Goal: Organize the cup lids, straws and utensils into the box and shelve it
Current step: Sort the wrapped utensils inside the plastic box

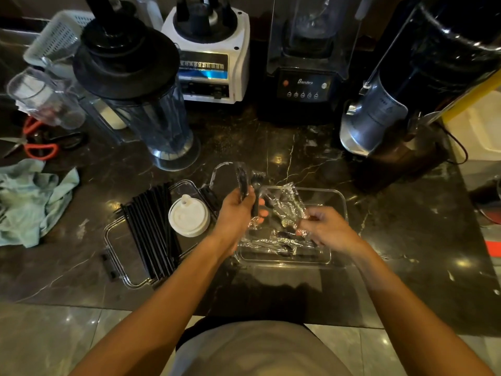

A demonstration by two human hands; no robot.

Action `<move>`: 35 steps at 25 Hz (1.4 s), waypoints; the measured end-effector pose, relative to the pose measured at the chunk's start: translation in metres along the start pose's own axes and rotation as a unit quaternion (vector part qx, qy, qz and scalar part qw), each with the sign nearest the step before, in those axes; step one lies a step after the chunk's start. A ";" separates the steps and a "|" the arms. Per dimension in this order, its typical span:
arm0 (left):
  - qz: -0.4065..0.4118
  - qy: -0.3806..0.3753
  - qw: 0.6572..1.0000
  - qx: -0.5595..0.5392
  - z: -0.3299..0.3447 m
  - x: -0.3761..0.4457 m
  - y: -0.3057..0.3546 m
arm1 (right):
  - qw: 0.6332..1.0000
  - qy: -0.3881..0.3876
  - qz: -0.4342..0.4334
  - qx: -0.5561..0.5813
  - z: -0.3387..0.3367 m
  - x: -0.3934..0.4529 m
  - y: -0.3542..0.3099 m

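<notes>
Head view: the person stands at the near edge of a dark marble counter (271, 147). The left hand (237, 213) grips a bundle of wrapped black utensils (244, 183) upright over the left end of the clear plastic box (340, 202). A fork head and spoon bowls project above the fist. The right hand (325, 226) pinches crinkled clear wrapping (287, 202) over the middle of the box; more wrapped utensils lie on the box floor beneath it.

The box sits near the middle of the counter, toward the near edge. Just left of it lies the clear box lid (113, 234), its black latches visible. A bundle of black straws (151, 229) rests across the lid, and a white cup lid (189, 216) sits beside the straws at the lid's far right corner. Neither straws nor cup lid is in the box yet.

Along the far edge stand blender bases and a blender jar (151, 115); scissors (38, 147) and a cloth (32, 202) lie at the left edge.

Judged risks:
- The wrapping is slick; a loose grip could let utensils slide out and scatter on the counter.
- The straws lie loose on the box lid; lifting the lid before moving them would probably roll them off.
- Bulky wrapping may leave too little room for the straws and the cup lid, or keep the lid from latching.
</notes>
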State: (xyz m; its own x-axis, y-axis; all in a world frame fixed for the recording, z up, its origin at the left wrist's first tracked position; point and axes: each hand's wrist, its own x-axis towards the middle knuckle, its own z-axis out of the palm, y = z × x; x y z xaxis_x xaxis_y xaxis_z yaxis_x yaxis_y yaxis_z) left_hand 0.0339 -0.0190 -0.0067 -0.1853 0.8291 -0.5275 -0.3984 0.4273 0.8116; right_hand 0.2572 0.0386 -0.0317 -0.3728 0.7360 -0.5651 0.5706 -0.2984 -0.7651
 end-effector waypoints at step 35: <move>-0.023 -0.006 0.999 -0.047 -0.009 0.012 0.002 | 0.910 -0.037 0.023 -0.412 0.046 0.003 -0.010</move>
State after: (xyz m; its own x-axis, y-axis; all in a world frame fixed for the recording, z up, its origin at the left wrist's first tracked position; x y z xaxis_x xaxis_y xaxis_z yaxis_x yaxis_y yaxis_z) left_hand 0.0227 -0.0112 -0.0134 -0.1546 0.8132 -0.5611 -0.4888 0.4306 0.7587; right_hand 0.2165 0.0154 -0.0398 -0.3663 0.6820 -0.6330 0.9302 0.2525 -0.2663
